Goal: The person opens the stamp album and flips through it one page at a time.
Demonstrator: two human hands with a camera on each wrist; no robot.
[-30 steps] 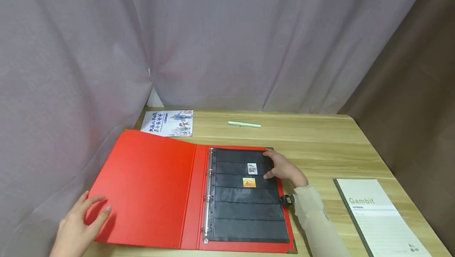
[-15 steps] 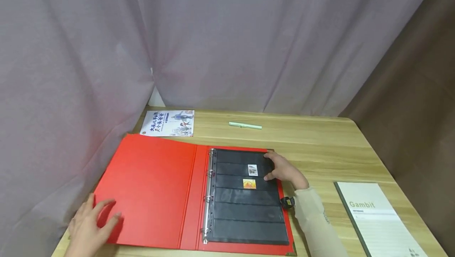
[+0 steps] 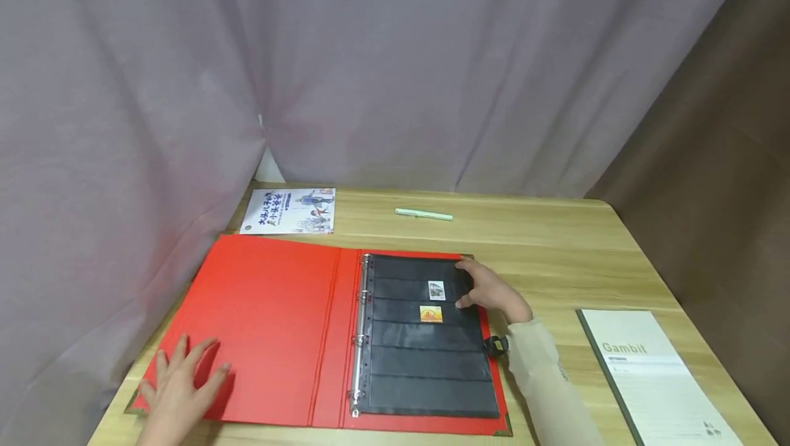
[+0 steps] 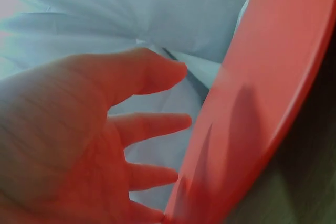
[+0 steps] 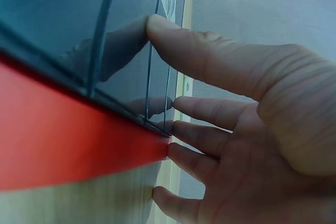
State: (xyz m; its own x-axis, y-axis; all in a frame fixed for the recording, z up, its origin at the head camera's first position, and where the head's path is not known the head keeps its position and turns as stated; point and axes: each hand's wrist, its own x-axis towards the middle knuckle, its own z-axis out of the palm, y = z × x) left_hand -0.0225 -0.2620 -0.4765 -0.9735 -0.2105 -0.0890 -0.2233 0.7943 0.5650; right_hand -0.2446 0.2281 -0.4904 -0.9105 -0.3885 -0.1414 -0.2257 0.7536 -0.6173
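And the red binder [image 3: 265,322] is lying spread flat on the wooden table [image 3: 537,240], right in front of the person, its metal rings [image 3: 356,339] running up the middle and holding the black pocket page [image 3: 432,367] along its punched edge, which is presumably why the page is sitting so squarely! Over on the near left corner, the left hand [image 3: 175,388] is hovering close above the cover or just touching it; contact is staying hard to call, but thumb and fingers are standing well apart, gripping nothing, perhaps to be minding that cover. Across the way, the right hand [image 3: 492,291] is resting at the upper right edge of the page, thumb tip pressing on the black surface, fingers stretching along the border, thumb and fingers apart with nothing pinched, probably steadying that side. Two stamps are showing, the grey-white stamp [image 3: 437,290] sitting in the second pocket row and the yellow stamp [image 3: 431,314] in the third, dark strips apparently keeping them in line. Beyond, a picture booklet [image 3: 287,211] and a pale green pen [image 3: 423,214] are lying behind the binder, while a notebook [image 3: 654,370] is waiting off to the right
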